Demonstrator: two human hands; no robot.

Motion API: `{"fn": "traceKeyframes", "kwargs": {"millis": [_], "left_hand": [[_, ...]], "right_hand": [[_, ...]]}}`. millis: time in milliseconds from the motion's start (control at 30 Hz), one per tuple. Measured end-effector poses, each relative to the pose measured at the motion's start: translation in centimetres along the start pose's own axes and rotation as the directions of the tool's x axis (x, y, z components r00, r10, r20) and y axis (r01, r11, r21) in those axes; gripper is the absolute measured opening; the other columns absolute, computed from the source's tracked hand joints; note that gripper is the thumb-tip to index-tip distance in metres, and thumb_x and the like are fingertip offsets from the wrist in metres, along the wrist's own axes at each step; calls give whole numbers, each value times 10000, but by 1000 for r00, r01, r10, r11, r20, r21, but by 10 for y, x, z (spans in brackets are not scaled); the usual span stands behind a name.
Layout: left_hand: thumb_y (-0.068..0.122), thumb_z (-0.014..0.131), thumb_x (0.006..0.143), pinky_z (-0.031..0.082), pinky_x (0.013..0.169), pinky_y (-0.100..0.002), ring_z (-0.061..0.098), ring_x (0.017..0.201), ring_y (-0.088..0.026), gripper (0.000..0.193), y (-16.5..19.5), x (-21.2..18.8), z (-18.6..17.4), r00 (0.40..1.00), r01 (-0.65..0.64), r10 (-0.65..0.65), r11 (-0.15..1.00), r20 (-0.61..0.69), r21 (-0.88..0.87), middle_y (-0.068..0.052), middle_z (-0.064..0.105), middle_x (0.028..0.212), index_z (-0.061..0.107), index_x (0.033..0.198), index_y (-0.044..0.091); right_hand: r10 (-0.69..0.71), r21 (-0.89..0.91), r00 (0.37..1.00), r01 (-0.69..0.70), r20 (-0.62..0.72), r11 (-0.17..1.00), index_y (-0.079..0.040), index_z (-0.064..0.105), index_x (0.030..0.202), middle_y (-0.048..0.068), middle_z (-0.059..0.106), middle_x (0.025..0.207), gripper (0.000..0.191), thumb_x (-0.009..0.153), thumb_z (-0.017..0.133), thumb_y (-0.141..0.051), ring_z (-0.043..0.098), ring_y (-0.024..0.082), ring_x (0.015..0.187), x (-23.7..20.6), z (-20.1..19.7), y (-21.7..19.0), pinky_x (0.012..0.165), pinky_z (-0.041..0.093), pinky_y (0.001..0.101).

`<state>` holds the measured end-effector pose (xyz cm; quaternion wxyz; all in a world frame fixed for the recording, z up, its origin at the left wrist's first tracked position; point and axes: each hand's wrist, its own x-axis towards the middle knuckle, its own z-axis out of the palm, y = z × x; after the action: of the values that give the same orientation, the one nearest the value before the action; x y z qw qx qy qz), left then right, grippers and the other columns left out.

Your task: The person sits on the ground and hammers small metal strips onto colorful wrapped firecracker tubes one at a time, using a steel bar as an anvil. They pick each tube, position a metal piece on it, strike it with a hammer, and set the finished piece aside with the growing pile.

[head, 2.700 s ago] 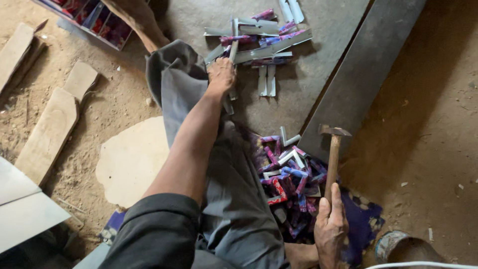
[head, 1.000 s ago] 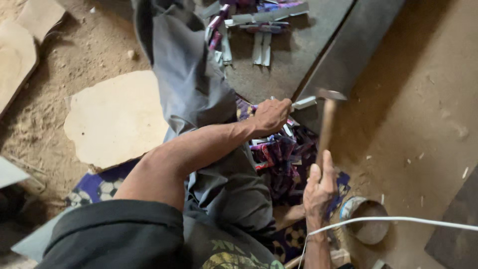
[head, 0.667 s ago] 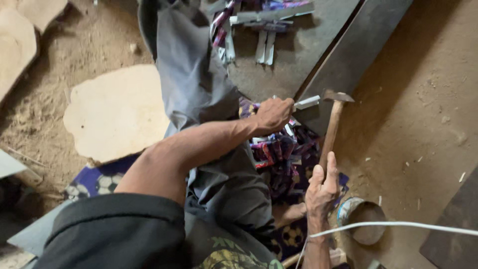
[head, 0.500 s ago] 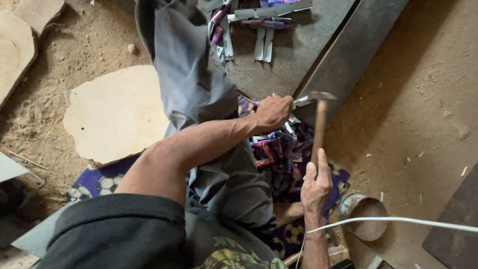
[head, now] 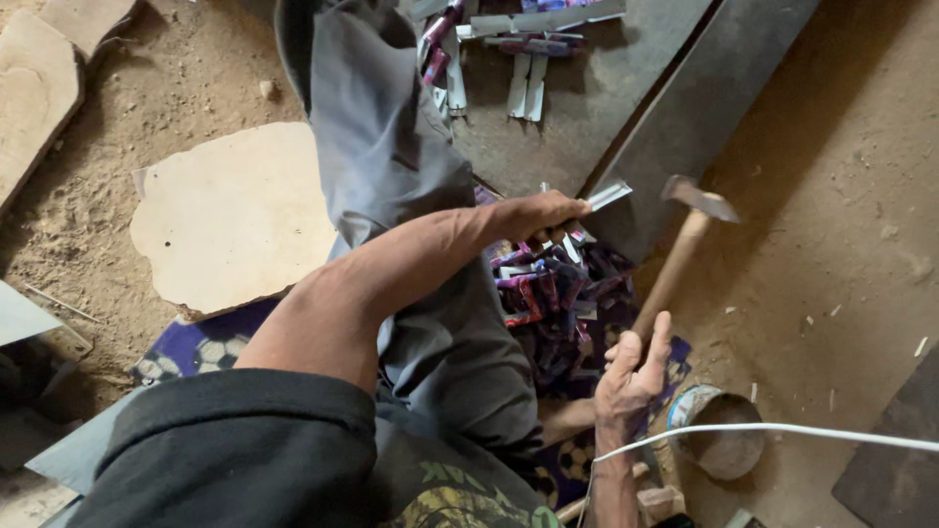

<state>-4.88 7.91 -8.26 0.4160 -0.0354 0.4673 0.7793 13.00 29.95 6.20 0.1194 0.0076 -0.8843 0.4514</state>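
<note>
Left hand pinches a small metal strip against the grey steel bar; right hand grips the hammer at frame centre-right.

Fingers sit just beside the strike point, so a slanted blow could glance off onto them or kick the strip into the pile of coloured pieces. Half a second ago the hammer stood more upright; now its head tilts right.

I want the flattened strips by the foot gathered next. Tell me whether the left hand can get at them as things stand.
Probably yes. The left hand is pinching a metal strip, so its grip is taken, but nothing stands between it and the flattened strips on the dark sheet; the raised hammer is off to the side.
</note>
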Motion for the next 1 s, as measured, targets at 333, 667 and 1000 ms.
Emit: {"fn": "traceKeyframes", "kwargs": {"millis": [333,667,1000], "left_hand": [[543,547,969,224,368,-319,304,391,-107,472,9,1,-1,990,132,-131,991,-42,8,5,454,543,533,707,151],[516,568,969,239,372,-308,316,402,-103,437,6,5,-1,991,124,-125,992,-52,-28,21,460,554,569,738,146],[450,584,987,404,486,-407,534,541,-226,431,5,4,1,936,-91,236,879,-261,468,-79,612,665,684,767,93]], "right_hand": [[146,-6,986,-146,77,989,-36,473,1575,107,626,899,521,1075,557,-156,564,151,674,-1,17,21,625,506,300],[-126,-257,989,142,80,956,-10,521,1511,247,663,1267,437,1099,577,-145,667,337,1003,-11,18,-5,882,554,402],[203,-128,976,-193,76,973,-62,524,1514,114,655,943,485,1041,573,-155,605,218,643,-25,24,23,624,524,321]]}}
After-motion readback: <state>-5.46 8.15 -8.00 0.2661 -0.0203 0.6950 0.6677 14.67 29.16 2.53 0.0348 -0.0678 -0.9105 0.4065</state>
